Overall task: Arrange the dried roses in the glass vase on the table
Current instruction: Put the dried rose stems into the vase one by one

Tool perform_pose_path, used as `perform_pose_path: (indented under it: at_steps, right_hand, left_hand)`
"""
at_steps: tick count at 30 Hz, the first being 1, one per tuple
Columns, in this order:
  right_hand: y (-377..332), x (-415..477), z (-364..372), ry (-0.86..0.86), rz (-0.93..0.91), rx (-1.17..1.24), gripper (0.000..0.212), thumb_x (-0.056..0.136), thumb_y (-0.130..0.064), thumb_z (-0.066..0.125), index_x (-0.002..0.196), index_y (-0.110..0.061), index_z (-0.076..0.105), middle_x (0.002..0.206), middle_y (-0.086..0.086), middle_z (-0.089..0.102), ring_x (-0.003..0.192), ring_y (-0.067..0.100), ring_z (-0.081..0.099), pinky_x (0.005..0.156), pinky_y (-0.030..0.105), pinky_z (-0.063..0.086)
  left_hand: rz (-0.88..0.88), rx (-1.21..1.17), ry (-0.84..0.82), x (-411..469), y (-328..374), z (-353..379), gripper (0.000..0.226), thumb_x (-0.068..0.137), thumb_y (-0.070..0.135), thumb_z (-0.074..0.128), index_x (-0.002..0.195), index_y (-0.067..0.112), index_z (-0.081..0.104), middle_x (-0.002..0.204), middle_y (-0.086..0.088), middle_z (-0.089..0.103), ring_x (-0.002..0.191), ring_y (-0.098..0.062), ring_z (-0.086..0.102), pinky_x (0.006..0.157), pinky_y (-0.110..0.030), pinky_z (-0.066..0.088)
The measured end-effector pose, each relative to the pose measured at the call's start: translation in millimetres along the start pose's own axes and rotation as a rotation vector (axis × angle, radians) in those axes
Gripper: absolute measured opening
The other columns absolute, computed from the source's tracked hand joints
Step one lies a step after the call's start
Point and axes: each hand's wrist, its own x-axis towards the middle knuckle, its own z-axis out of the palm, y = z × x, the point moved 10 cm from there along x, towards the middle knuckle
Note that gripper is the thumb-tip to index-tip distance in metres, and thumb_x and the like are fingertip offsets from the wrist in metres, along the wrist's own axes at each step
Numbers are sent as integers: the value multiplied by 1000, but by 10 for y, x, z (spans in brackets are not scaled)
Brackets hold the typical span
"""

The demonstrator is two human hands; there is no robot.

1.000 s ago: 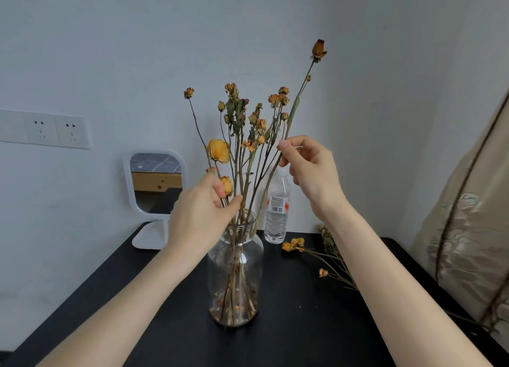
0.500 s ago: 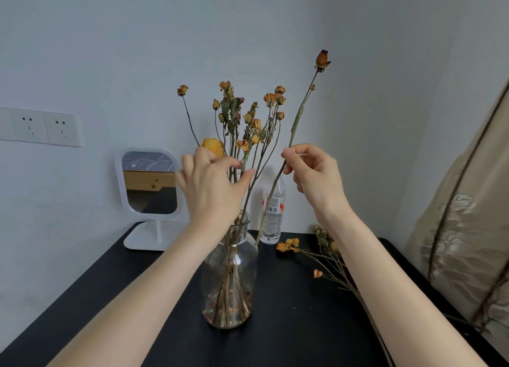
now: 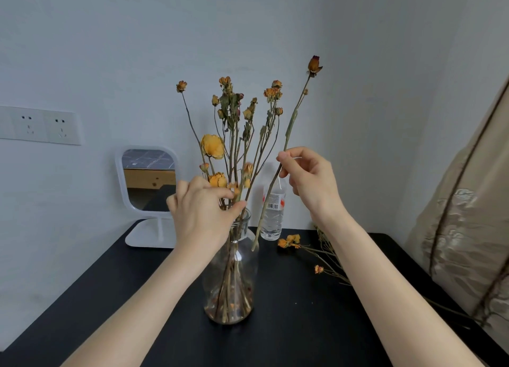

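A clear glass vase (image 3: 234, 278) stands on the black table (image 3: 289, 325) and holds several dried yellow-orange roses (image 3: 234, 124). My left hand (image 3: 201, 215) is at the vase's mouth, thumb and fingers pinching the bunched stems just above the rim. My right hand (image 3: 308, 179) pinches a single long dried rose stem (image 3: 292, 124) with a dark red bud on top. That stem slants down to the left, and its lower end hangs outside the vase, beside the shoulder of the glass. Several more dried roses (image 3: 311, 251) lie on the table to the right.
A small plastic water bottle (image 3: 272, 215) stands behind the vase against the wall. A white-framed stand mirror (image 3: 148, 190) sits at the table's back left. Wall sockets (image 3: 41, 125) are on the left wall. A beige patterned curtain (image 3: 468, 229) hangs at the right edge.
My right hand has lifted the single stem out and to the right; its lower end now hangs outside the vase. My left hand rose to the blooms, then came back down to the stems at the rim.
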Motion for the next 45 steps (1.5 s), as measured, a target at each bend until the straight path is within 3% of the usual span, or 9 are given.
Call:
perform_pose_path:
  at_steps: [2,5,8,10,14,22,28,39,45]
  right_hand:
    - [7,-4,-9,4,3,-5,13,92,-22,57,80,-20,62,56,-9,57,41,-2,43,43,8,35]
    - [-4,3,-29,6,4,4,13,93,-21,56,81,-19,62,60,-4,57,41,-1,42,43,8,34]
    - [-21,18,-29,7,3,17,14,93,-21,55,81,-19,61,61,-4,57,40,0,41,42,9,33]
    - [-41,19,-29,6,3,21,14,93,-21,55,81,-19,61,60,-4,57,40,0,40,42,10,33]
    - [2,45,-116,33,5,6,13,93,-21,55,81,-20,61,60,-5,57,40,-2,41,42,9,34]
    - [-20,80,-93,28,4,40,13,93,-21,56,82,-19,62,59,-5,56,40,-1,42,42,8,32]
    - [-163,150,-98,68,-43,122,16,95,-18,52,81,-19,60,59,-3,53,41,0,40,43,9,32]
    - [-161,290,169,63,-90,33,13,96,-21,50,91,-15,61,58,-7,52,45,0,41,48,14,34]
    - [73,244,348,-37,-45,-102,11,93,-24,54,88,-18,62,60,-7,56,52,3,44,56,21,37]
  left_hand:
    - [16,-60,101,-91,-22,-85,33,70,49,72,93,26,67,88,8,43,94,-19,39,77,-31,26]
    - [-84,-175,177,-241,-176,-81,57,61,46,78,100,15,51,98,1,43,97,-19,42,80,-30,34]
    - [-267,-366,54,-298,-401,171,89,56,45,83,126,14,36,126,-7,39,120,-21,39,96,-37,39]
    - [-377,-509,-64,-281,-469,370,97,57,47,82,133,21,27,135,-4,38,126,-20,37,103,-42,38]
    - [-407,-616,-259,-137,-334,719,72,62,44,80,116,27,35,112,8,52,107,-14,51,92,-36,44]
    - [-467,-779,-221,14,-488,704,43,76,21,73,113,17,52,99,7,62,94,-12,58,78,-28,41]
    - [-454,-921,-288,-27,-432,728,23,86,14,62,105,26,56,94,17,62,88,1,55,82,-28,40]
    - [-485,-954,-334,-79,-395,795,31,91,17,54,122,18,54,108,6,61,105,-14,55,97,-36,40]
    - [-469,-942,-320,-64,-405,817,29,92,19,53,121,21,54,99,15,58,99,-9,52,91,-32,38]
